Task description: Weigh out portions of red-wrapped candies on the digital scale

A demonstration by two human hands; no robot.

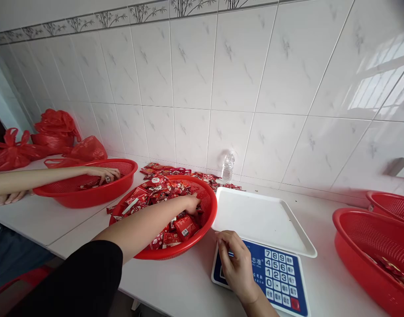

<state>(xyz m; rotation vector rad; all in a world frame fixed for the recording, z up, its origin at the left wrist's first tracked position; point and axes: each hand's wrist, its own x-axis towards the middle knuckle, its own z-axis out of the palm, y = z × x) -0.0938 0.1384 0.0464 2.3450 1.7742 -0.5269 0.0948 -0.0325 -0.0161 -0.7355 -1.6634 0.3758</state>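
Note:
My left hand reaches into a red plastic basket heaped with small red wrapped packets. Its fingers point down among the packets at the right inner side, and their tips are hidden. A pale strip lies on the heap's left. Above the blue keypad of a weighing scale is my right hand, its fingers curled in with nothing visible in them. The scale's white tray lies behind the keypad with no packets on it.
On the left, another person's hand is in a second red basket. Red plastic bags stand beyond. Loose packets and a clear bottle are along the tiled wall. More red baskets stand at the right.

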